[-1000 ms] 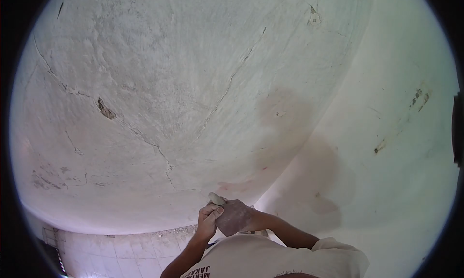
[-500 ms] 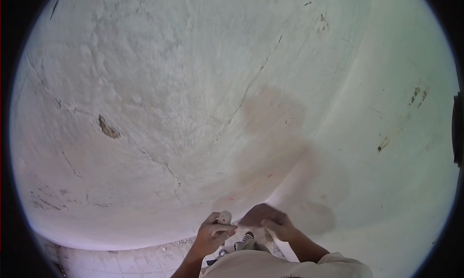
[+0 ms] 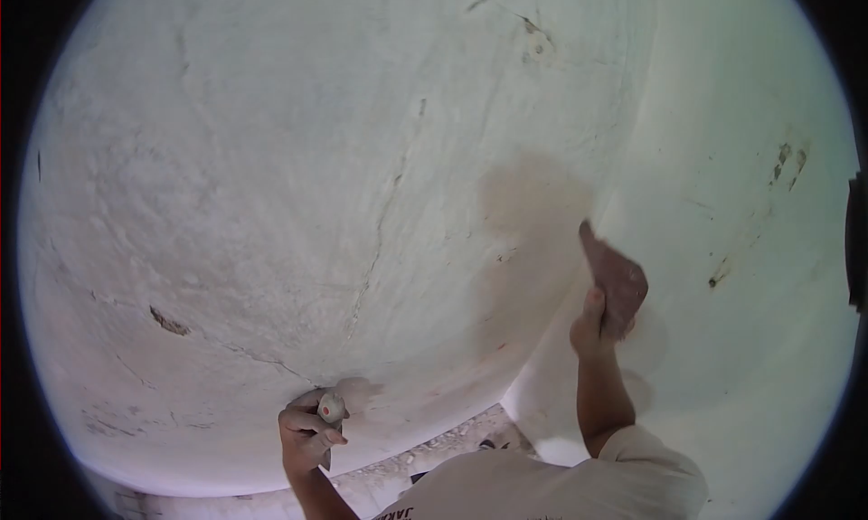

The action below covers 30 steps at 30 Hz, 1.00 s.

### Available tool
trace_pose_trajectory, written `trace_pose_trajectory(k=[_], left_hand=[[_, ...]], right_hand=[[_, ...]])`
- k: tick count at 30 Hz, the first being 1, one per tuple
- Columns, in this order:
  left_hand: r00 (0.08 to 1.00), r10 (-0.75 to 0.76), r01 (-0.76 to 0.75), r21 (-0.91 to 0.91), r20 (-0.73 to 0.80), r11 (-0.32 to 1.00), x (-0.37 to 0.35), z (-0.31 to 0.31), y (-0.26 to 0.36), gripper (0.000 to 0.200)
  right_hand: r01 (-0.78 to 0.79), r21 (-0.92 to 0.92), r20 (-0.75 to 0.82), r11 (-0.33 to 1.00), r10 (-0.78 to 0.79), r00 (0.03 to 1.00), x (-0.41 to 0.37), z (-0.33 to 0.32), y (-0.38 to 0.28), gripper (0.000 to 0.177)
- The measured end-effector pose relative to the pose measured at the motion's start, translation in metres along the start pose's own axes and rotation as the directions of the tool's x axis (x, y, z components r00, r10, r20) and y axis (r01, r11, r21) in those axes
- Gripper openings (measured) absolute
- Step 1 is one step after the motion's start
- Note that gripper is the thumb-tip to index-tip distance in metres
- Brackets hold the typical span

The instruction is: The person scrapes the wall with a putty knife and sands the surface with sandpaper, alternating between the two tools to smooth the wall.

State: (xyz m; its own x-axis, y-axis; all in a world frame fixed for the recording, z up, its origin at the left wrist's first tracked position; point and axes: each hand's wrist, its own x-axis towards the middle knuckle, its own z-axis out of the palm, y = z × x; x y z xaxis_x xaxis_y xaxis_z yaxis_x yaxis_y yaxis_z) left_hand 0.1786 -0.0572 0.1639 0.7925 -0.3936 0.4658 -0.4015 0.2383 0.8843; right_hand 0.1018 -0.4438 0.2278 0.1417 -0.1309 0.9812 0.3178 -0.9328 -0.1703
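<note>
My right hand [image 3: 597, 326] is raised beside the wall corner, its thumb and fingers closed on a folded, reddish-brown piece of sandpaper [image 3: 621, 283]. The paper's upper tip points toward the corner line. Lower on the left, my left hand [image 3: 306, 430] wraps round a pale-handled tool [image 3: 332, 406]. The rounded butt with a red dot faces up, while a flat greyish part shows below the fingers; most of the tool is hidden by the hand. Close behind this hand is the left wall [image 3: 271, 158], pale plaster with a long crack.
A smoother pale wall [image 3: 741, 185] meets the left wall at a corner on the right, with dark chipped spots. A gouge [image 3: 168, 321] marks the left wall. Debris lies on the floor [image 3: 443, 443] along the wall's foot. My shadow falls near the corner.
My right hand has risen with the sandpaper from in front of my body to the corner. My left hand has moved left with the tool. The view has shifted too.
</note>
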Motion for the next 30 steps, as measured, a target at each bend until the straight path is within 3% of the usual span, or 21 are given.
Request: trace_pose_trajectory(k=[1, 2, 4, 6, 7, 8, 9, 12, 14, 16, 17, 18, 20, 21, 22, 24, 27, 29, 30], left_hand=[[0.997, -0.073, 0.073, -0.021, -0.007, 0.997, 0.000, -0.003, 0.000, 0.050], [0.999, -0.039, 0.038, -0.057, -0.026, 0.998, 0.001, -0.004, -0.003, 0.050], [0.997, 0.034, -0.043, -0.144, -0.064, 0.989, 0.001, -0.002, -0.012, 0.053], [0.991, 0.071, -0.091, -0.177, -0.113, 0.980, -0.002, 0.001, -0.020, 0.055], [0.985, 0.089, -0.116, -0.194, -0.145, 0.974, -0.004, 0.001, -0.025, 0.056], [0.989, 0.118, -0.134, -0.194, -0.094, 0.972, -0.006, -0.005, -0.031, 0.054], [0.988, 0.124, -0.140, -0.196, -0.092, 0.971, -0.004, -0.004, -0.031, 0.054], [0.984, 0.168, -0.177, -0.185, -0.063, 0.967, 0.000, -0.002, -0.030, 0.050], [0.975, 0.222, -0.222, -0.168, -0.019, 0.960, 0.001, -0.002, -0.033, 0.043], [0.974, 0.228, -0.227, -0.167, -0.010, 0.959, -0.001, -0.006, -0.037, 0.042], [0.973, 0.233, -0.230, -0.165, -0.005, 0.959, -0.001, -0.007, -0.038, 0.042], [0.975, 0.221, -0.222, -0.151, -0.021, 0.963, 0.000, -0.004, -0.035, 0.042], [0.973, 0.231, -0.231, -0.124, -0.017, 0.965, 0.000, -0.004, -0.035, 0.045], [0.971, 0.238, -0.237, -0.109, -0.008, 0.965, 0.001, -0.006, -0.035, 0.046], [0.987, 0.117, -0.144, -0.308, -0.106, 0.940, -0.003, -0.003, -0.030, 0.034], [0.984, 0.151, -0.170, -0.234, -0.095, 0.957, -0.002, 0.005, -0.023, 0.039], [0.979, 0.196, -0.202, -0.119, -0.065, 0.972, 0.008, 0.017, -0.007, 0.050], [0.969, 0.243, -0.245, -0.057, -0.033, 0.968, 0.021, 0.021, -0.006, 0.057], [0.968, 0.249, -0.250, -0.055, -0.027, 0.967, 0.028, 0.024, -0.007, 0.057]], right_hand=[[0.065, 0.037, -0.049, 0.997, -0.063, 0.997, 0.013, 0.009, 0.014, 0.030], [0.132, 0.065, -0.102, 0.989, -0.125, 0.987, 0.021, 0.016, 0.026, 0.031], [0.033, 0.110, -0.080, 0.993, -0.025, 0.996, 0.020, 0.033, 0.035, 0.033], [0.234, -0.175, 0.092, 0.956, -0.221, 0.971, 0.004, 0.060, 0.037, 0.032], [0.404, -0.176, 0.215, 0.898, -0.365, 0.906, -0.013, 0.072, 0.023, 0.032], [0.560, -0.139, 0.330, 0.817, -0.495, 0.804, -0.029, 0.084, 0.009, 0.033], [0.587, 0.146, 0.311, 0.796, -0.600, 0.737, -0.040, 0.090, -0.006, 0.034], [0.513, 0.104, 0.092, 0.852, -0.522, 0.848, -0.026, 0.096, 0.023, 0.039], [0.371, -0.028, 0.081, 0.928, -0.368, 0.926, -0.005, 0.080, 0.066, 0.048], [0.216, -0.021, 0.037, 0.976, -0.215, 0.976, -0.002, 0.077, 0.069, 0.051], [0.214, -0.032, 0.041, 0.976, -0.212, 0.976, -0.006, 0.083, 0.063, 0.053], [0.344, -0.073, 0.094, 0.936, -0.337, 0.937, -0.022, 0.089, 0.055, 0.054], [0.686, -0.093, 0.201, 0.721, -0.661, 0.722, -0.049, 0.095, 0.042, 0.057], [0.714, -0.102, 0.190, 0.692, -0.691, 0.697, -0.051, 0.095, 0.046, 0.058], [0.614, -0.091, 0.153, 0.784, -0.598, 0.787, -0.042, 0.089, 0.060, 0.058], [0.382, -0.044, 0.085, 0.923, -0.378, 0.922, -0.028, 0.077, 0.083, 0.056], [0.137, -0.020, 0.003, 0.990, -0.137, 0.991, -0.033, 0.086, 0.069, 0.058], [0.448, -0.095, 0.117, 0.889, -0.437, 0.892, -0.074, 0.096, 0.052, 0.058], [0.490, -0.111, 0.141, 0.865, -0.474, 0.869, -0.074, 0.099, 0.054, 0.058]])
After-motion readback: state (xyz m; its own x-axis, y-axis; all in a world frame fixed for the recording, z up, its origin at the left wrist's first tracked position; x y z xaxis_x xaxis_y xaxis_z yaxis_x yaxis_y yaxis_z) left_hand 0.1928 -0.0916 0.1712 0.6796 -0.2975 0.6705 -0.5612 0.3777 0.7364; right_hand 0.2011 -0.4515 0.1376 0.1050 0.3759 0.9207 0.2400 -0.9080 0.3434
